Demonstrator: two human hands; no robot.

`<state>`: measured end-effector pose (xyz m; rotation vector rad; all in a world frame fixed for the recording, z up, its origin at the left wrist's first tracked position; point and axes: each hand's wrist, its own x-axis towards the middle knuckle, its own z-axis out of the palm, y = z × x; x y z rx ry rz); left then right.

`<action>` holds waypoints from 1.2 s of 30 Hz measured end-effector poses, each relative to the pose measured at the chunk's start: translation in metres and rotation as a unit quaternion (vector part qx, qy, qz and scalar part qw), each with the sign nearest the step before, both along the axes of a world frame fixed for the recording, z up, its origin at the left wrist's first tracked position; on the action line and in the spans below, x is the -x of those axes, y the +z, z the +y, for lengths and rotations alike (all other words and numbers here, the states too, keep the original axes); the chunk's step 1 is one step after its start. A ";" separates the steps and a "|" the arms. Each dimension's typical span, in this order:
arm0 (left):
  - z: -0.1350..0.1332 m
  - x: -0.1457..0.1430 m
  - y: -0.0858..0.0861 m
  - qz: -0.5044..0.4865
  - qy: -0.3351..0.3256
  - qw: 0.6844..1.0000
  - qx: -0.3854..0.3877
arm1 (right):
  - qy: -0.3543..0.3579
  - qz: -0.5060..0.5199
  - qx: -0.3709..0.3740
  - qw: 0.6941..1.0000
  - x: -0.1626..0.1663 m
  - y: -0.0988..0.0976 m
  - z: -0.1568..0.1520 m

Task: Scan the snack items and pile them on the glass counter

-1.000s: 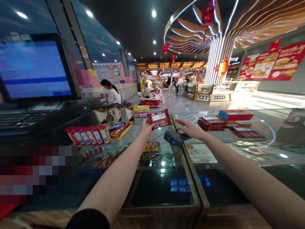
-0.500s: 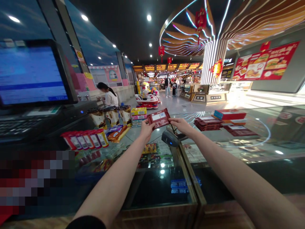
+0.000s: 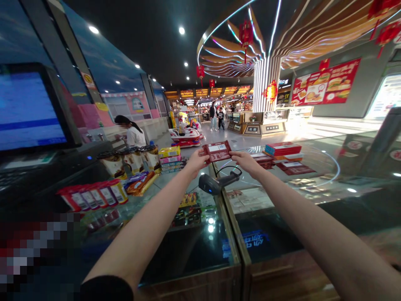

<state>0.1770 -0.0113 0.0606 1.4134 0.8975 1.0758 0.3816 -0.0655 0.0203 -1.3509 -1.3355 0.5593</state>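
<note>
A dark red snack packet [image 3: 217, 152] with a white label is held up over the glass counter. My left hand [image 3: 198, 162] pinches its left end, and my right hand [image 3: 246, 162] grips the right end. Below the packet, a black barcode scanner [image 3: 216, 183] lies on the counter with a small blue light showing. Beyond my right hand are more dark red packets [image 3: 294, 167], and a stack of red boxes [image 3: 282, 149] stands behind them. My right hand partly hides some of those packets.
Left of my arms, the glass counter [image 3: 188, 255] carries a row of red packets [image 3: 97, 195], several cups [image 3: 131, 161], small stacked boxes [image 3: 169, 159] and chocolate bars [image 3: 142, 183]. A monitor [image 3: 29, 108] stands at far left. A person [image 3: 133, 133] is beyond the counter.
My hands have carried the packet rightward over the counter, towards the stacked packets. The view has turned right, and the scanner now shows more fully.
</note>
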 end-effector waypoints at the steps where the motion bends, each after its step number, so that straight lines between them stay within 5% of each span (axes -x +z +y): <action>1: -0.003 -0.007 0.003 0.011 -0.012 1.000 -0.002 | -0.015 0.006 0.006 1.000 -0.007 0.001 -0.003; 7: -0.014 -0.056 0.004 0.014 -0.051 0.999 0.011 | -0.061 0.034 0.030 0.997 -0.051 0.000 -0.019; 19: -0.018 -0.150 -0.019 -0.004 -0.042 0.999 -0.017 | -0.160 -0.079 0.020 0.984 -0.132 -0.011 -0.034; 27: -0.003 -0.178 -0.046 0.047 -0.023 0.997 -0.057 | -0.183 -0.164 0.036 0.969 -0.162 -0.035 -0.022; 36: -0.004 -0.184 -0.054 0.057 -0.036 0.996 -0.056 | -0.203 -0.224 0.050 0.952 -0.167 -0.039 -0.024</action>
